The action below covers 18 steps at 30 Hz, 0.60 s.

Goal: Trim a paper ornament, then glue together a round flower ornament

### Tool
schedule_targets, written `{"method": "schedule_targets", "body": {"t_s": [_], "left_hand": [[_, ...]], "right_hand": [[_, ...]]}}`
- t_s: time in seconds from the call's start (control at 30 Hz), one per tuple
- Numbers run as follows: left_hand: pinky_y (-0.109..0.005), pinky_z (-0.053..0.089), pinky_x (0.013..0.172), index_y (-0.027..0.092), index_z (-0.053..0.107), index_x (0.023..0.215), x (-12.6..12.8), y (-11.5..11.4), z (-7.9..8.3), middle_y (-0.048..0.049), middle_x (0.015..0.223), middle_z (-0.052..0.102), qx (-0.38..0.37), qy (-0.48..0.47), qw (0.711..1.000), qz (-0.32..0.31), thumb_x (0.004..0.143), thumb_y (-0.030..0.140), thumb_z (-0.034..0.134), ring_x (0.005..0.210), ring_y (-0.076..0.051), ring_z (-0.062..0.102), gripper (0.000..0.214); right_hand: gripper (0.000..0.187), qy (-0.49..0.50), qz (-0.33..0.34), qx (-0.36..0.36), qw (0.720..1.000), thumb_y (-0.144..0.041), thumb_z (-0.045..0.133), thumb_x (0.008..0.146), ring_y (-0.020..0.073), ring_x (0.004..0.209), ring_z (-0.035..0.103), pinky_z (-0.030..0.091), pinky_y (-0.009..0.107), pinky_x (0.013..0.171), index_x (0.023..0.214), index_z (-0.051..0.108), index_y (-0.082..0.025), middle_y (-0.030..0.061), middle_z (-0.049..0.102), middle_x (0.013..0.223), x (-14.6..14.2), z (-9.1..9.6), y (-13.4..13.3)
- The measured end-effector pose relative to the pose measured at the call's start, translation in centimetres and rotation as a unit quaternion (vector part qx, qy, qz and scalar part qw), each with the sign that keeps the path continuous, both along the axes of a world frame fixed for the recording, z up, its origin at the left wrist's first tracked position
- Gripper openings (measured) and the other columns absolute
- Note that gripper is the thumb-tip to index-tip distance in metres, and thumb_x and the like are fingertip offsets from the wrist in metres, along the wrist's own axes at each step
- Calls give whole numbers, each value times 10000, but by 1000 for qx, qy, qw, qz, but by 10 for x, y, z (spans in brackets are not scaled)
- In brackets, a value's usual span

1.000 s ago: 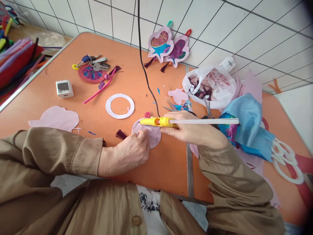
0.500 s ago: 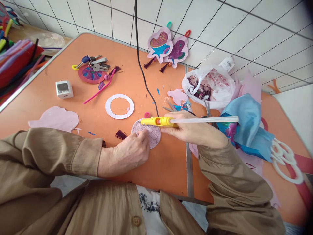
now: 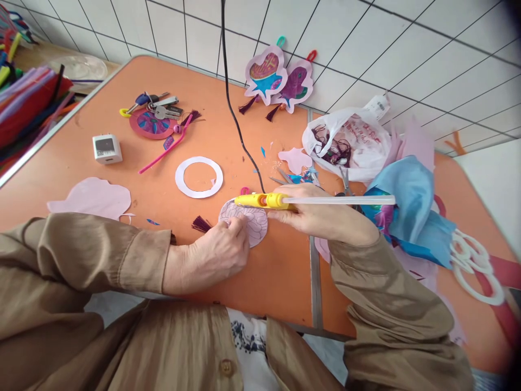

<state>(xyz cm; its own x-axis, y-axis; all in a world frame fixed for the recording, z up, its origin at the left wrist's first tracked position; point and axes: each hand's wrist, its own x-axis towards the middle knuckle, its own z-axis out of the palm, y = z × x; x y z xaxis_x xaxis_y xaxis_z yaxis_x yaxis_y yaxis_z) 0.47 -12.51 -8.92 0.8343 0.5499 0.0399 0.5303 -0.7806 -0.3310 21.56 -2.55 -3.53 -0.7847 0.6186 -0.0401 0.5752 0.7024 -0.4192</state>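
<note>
A yellow hot glue gun (image 3: 277,201) lies in my right hand (image 3: 321,214), which is closed around it. A long clear glue stick (image 3: 345,200) juts out of its back, and its nozzle is over the upper left edge of a round pale-pink paper disc (image 3: 257,231) with line drawing on it. With fingers pinched, my left hand (image 3: 222,247) holds the disc against the table; the fingertips are partly hidden. A dark red tassel (image 3: 201,224) sticks out left of the disc. A small pink loop (image 3: 245,190) shows just above it.
A white paper ring (image 3: 181,176), keys (image 3: 161,112) and a white charger (image 3: 107,149) lie to the left. Scissors (image 3: 345,179), a plastic bag (image 3: 366,141) and blue cloth (image 3: 407,184) are at right. The gun's black cord (image 3: 234,108) crosses the back of the table.
The glue gun and its stick have shifted very slightly to the left, and the cord has swayed a little. My left hand and the disc look unmoved.
</note>
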Motion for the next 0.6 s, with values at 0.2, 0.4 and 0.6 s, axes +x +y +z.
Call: {"method": "schedule_targets", "body": {"t_s": [0.2, 0.4, 0.6], "left_hand": [[-332, 441, 575, 97, 736, 932, 1, 0, 2, -187, 1083, 673, -24, -8, 1000, 9, 867, 58, 518, 784, -214, 582, 230], [-356, 474, 578, 80, 745, 1012, 2, -3, 2, -200, 1098, 684, 10, -21, 1000, 7, 850, 39, 506, 854, -266, 641, 292], [-448, 531, 697, 42, 728, 1112, 2, -9, 3, -226, 1079, 720, 49, -25, 998, -15, 869, 40, 448, 897, -318, 695, 370]], "right_hand": [[342, 23, -6, -23, 999, -476, 488, 985, 154, 651, 497, 343, 309, 614, 781, 577, -216, 13, 580, 751, 5, 5, 0], [395, 12, 42, -38, 998, -502, 448, 1004, 154, 653, 487, 326, 313, 639, 858, 660, -203, 18, 616, 779, -6, 5, -5], [292, -11, 31, -61, 998, -399, 472, 1005, 161, 718, 554, 365, 304, 669, 1113, 693, -241, 19, 665, 860, -8, 5, -7]]}}
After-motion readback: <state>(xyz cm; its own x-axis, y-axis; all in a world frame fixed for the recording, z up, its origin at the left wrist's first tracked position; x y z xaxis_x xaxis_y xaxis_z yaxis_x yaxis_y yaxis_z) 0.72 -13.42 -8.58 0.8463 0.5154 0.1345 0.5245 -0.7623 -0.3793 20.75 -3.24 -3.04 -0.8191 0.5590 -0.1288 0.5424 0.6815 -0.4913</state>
